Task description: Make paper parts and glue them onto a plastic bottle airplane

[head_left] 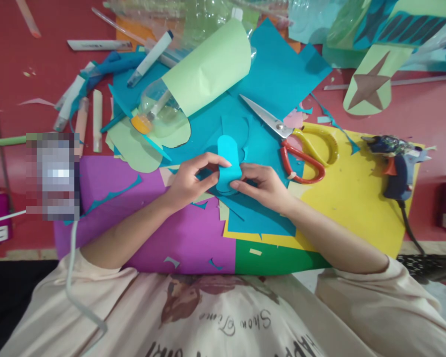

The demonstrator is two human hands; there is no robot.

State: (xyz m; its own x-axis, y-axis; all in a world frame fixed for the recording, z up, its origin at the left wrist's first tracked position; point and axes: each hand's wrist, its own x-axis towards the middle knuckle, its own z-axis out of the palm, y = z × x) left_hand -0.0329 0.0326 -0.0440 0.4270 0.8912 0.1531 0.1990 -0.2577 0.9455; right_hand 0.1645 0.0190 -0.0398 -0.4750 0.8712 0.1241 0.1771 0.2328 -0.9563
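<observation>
A small light-blue rounded paper cut-out (228, 159) is held upright over darker blue paper sheets (275, 74). My left hand (191, 179) pinches its lower left edge with fingers closed. My right hand (263, 186) pinches its lower right edge, thumb and fingers pressed on the paper. Both hands rest above purple (134, 218) and yellow (357, 203) sheets. Scissors (301, 144) with red and yellow handles lie just right of the cut-out.
A blue glue gun (396, 163) lies at the right on the yellow sheet, its cord trailing down. A clear plastic bottle (158, 109) wrapped in light-green paper (208, 64) lies behind. Glue sticks and markers (96, 119) scatter at the left on the red floor. A blurred phone (54, 176) stands left.
</observation>
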